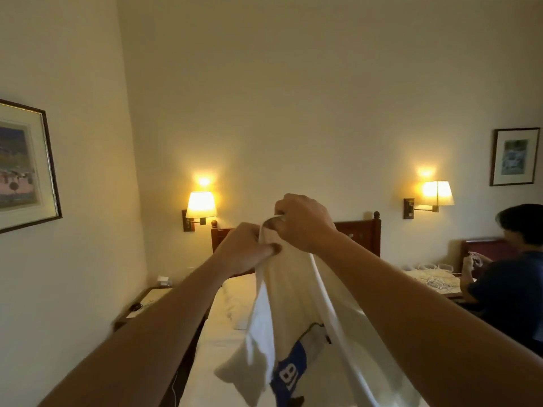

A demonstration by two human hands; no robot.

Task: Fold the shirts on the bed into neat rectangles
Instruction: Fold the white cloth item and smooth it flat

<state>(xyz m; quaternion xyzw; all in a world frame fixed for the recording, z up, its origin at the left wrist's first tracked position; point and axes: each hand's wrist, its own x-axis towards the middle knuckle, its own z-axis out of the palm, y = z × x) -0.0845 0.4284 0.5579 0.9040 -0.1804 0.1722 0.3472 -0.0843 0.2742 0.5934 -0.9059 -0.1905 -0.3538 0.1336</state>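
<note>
A white shirt (291,312) with a blue printed patch hangs in the air over the bed (217,348). Both my arms are stretched forward and raised. My left hand (244,251) pinches the shirt's top edge from the left. My right hand (302,221) grips the same bunched edge just above and to the right, so the two hands are almost touching. The cloth drops from them in loose folds, and its lower part runs out of the frame's bottom. No other shirt is visible on the bed.
A dark wooden headboard (361,236) stands behind the hands, with a lit wall lamp (201,205) on each side. A nightstand (147,301) sits left of the bed. At the right, a person (511,274) sits by a table with white cords (432,277).
</note>
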